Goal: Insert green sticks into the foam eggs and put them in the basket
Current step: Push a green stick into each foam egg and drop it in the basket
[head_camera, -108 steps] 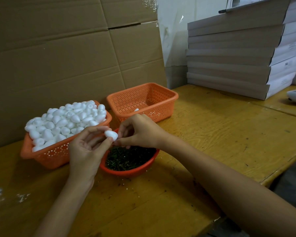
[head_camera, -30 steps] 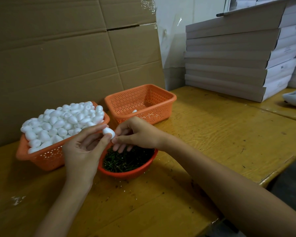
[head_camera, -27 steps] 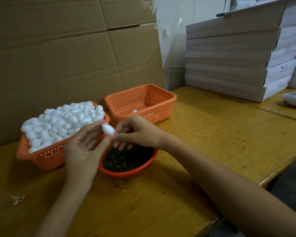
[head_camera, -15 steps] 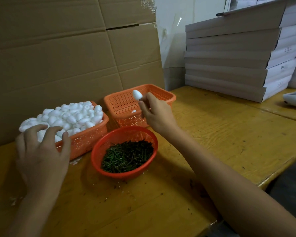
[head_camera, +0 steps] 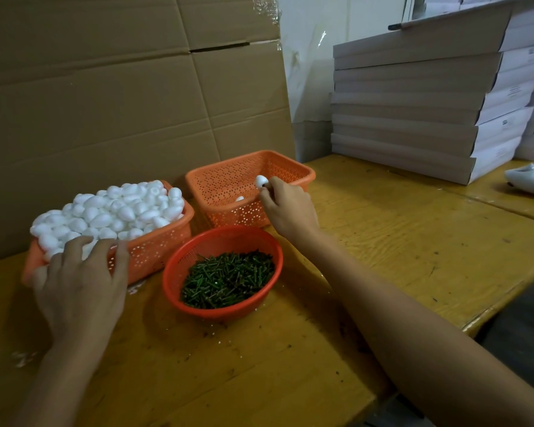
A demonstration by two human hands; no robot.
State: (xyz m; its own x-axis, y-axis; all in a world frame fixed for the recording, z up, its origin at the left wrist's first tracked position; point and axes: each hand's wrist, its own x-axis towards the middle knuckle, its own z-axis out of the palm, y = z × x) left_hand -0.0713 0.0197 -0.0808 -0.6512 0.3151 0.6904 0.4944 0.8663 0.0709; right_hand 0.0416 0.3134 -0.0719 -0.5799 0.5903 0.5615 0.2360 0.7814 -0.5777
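The right grip (head_camera: 285, 208) pinches a foam egg (head_camera: 261, 181) just over the orange basket's (head_camera: 228, 215) near rim, while the left grip (head_camera: 80, 272) rests slack on the egg heap (head_camera: 121, 208); let go early and the egg could bounce onto the counter (head_camera: 383, 241).

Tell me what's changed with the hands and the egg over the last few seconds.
The left hand let go of the foam egg and moved left onto the heaped egg basket. The right hand carried the egg away from the stick bowl and holds it over the far basket. Baskets, bowl and the loose egg in the far basket stayed put.
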